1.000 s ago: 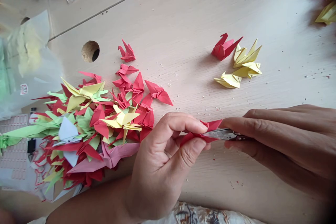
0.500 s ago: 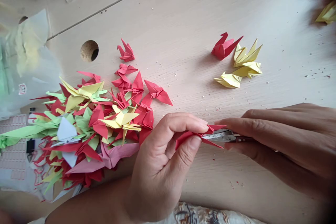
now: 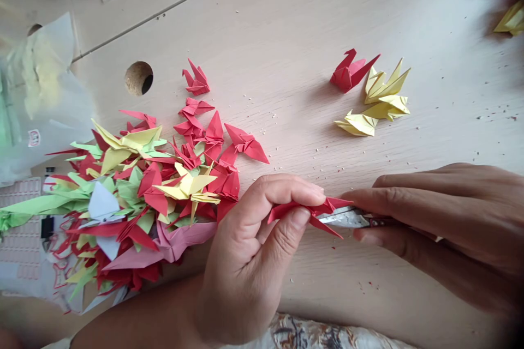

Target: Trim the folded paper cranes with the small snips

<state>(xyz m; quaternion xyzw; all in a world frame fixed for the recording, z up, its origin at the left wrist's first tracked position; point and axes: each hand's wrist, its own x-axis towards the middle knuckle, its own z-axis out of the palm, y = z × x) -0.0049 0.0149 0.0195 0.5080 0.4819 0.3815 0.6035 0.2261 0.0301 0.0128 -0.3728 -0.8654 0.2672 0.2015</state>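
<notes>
My left hand (image 3: 249,251) pinches a small red folded paper crane (image 3: 315,211) between thumb and forefinger, low over the wooden table (image 3: 286,27). My right hand (image 3: 442,223) grips a small metal tool (image 3: 347,218), likely scissors or tweezers, whose tip is pushed into the crane. A big heap of red, yellow, green and pink paper cranes (image 3: 139,191) lies just left of my left hand. Beyond my hands rest a red crane (image 3: 350,72) and a few yellow cranes (image 3: 380,101).
A round cable hole (image 3: 139,77) opens in the table above the heap. Clear plastic bags (image 3: 36,98) and a printed sheet (image 3: 22,234) lie at the left edge. More cranes (image 3: 510,11) sit at the far right corner. Paper crumbs dot the tabletop.
The red crane has turned in my left fingers, its lower point now sticking out below the tool. The tool's tip has pushed slightly deeper. Both hands stay in place.
</notes>
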